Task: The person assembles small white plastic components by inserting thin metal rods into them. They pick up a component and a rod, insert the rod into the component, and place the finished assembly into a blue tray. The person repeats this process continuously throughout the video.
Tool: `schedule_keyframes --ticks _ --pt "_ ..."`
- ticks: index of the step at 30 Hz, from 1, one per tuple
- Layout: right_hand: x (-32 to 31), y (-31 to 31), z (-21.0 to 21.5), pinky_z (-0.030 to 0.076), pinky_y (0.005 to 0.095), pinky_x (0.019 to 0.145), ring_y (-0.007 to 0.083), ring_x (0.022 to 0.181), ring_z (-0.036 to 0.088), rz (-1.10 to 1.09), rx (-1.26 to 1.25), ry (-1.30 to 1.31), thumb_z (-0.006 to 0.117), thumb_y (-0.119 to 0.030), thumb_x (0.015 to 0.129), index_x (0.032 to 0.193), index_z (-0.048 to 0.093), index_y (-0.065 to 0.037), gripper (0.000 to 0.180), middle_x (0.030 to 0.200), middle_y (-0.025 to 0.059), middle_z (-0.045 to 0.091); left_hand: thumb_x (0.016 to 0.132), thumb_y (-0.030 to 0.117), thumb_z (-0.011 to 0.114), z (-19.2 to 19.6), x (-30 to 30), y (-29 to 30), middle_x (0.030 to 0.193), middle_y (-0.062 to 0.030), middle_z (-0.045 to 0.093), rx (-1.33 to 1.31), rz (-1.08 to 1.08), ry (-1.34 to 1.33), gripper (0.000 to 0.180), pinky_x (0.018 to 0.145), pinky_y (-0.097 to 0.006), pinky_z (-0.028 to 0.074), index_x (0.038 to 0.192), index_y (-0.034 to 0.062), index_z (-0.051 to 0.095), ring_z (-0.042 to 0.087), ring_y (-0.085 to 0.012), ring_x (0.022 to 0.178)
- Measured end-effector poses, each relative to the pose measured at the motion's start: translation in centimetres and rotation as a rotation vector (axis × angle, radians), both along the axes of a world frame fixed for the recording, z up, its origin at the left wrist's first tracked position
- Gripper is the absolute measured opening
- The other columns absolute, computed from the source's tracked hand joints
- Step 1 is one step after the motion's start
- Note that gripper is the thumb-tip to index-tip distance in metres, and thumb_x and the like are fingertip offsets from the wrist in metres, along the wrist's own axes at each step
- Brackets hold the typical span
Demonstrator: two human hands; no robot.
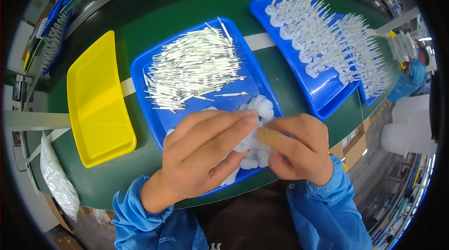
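Small white plastic caps [255,149] are pinched between the fingers of the left hand [206,156] and right hand [299,149] (the grasped piece is mostly hidden) over a blue tray [145,70] of thin white sticks [191,67] on the green counter [154,11]; a yellow tray [96,100] is seen leftward.

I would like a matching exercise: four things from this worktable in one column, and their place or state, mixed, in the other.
1. yellow tray
2. thin white sticks
3. small white caps
4. assembled white pieces

a. standing in rows in the far right blue tray
b. heaped under both hands
c. nothing in it, left side
d. loose pile in the middle blue tray

Pairs: 1-c, 2-d, 3-b, 4-a
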State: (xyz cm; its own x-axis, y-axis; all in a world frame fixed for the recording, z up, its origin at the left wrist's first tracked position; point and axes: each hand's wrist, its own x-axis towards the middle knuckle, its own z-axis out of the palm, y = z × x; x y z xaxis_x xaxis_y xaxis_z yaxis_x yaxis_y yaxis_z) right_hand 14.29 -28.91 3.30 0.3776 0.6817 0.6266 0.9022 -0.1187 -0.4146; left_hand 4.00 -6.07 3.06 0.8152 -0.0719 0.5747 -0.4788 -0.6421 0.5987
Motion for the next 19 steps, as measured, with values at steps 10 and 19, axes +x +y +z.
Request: schedule_keyframes --ticks 10,19 --pt "0.3 -0.7 0.9 0.061 0.0288 0.072 0.0134 0.08 0.075 0.08 -0.01 0.918 0.083 -0.007 0.094 0.111 0.078 -0.001 0.019 0.1 0.0093 0.08 0.076 -0.003 0.087 0.3 0.4 -0.2 0.139 -0.0189 0.076 0.072 -0.086 0.079 0.064 0.088 -0.037 0.057 0.138 0.0035 0.073 0.072 -0.0329 0.099" --pt "0.6 -1.8 0.1 0.062 0.0276 0.079 0.013 0.088 0.08 0.22 -0.026 1.079 0.084 -0.014 0.1 0.118 0.076 -0.007 0.021 0.092 0.0045 0.08 0.076 0.002 0.085 -1.1 -0.1 -0.2 0.133 -0.0204 0.079 -0.014 -0.184 0.16 0.058 0.094 -0.036 0.058 0.134 -0.001 0.076 0.077 -0.0343 0.099"
